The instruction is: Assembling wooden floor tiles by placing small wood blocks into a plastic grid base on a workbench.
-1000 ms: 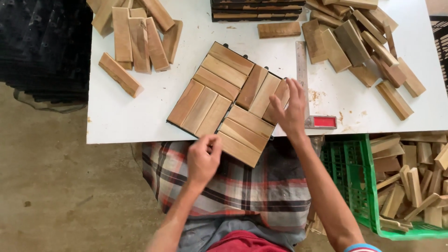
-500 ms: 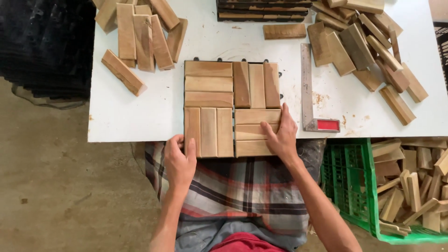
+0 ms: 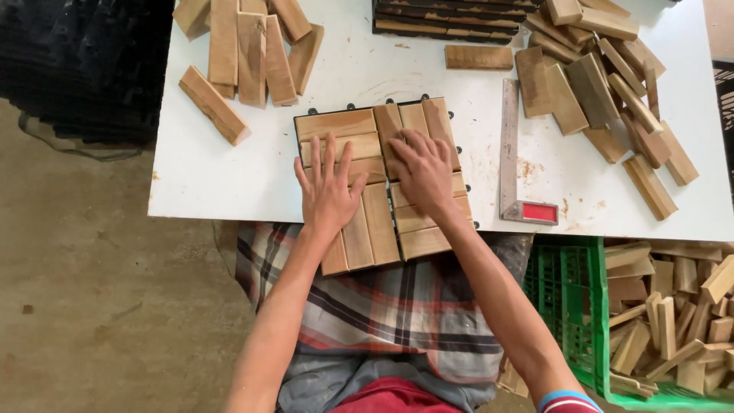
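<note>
Overhang worries us: the square tile of pale wooden slats on a black plastic grid [image 3: 382, 183] juts past the white bench [image 3: 206, 176] edge at six o'clock, so pressure could tip it. Our left hand [image 3: 327, 191] and right hand [image 3: 423, 170] lie flat, fingers spread, gripping nothing, on smooth, grainy slats.

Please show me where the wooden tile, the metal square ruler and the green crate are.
wooden tile [image 3: 340, 122]: head view, top-left slat.
metal square ruler [image 3: 509, 145]: head view, steel blade.
green crate [image 3: 569, 294]: head view, left wall.
</note>
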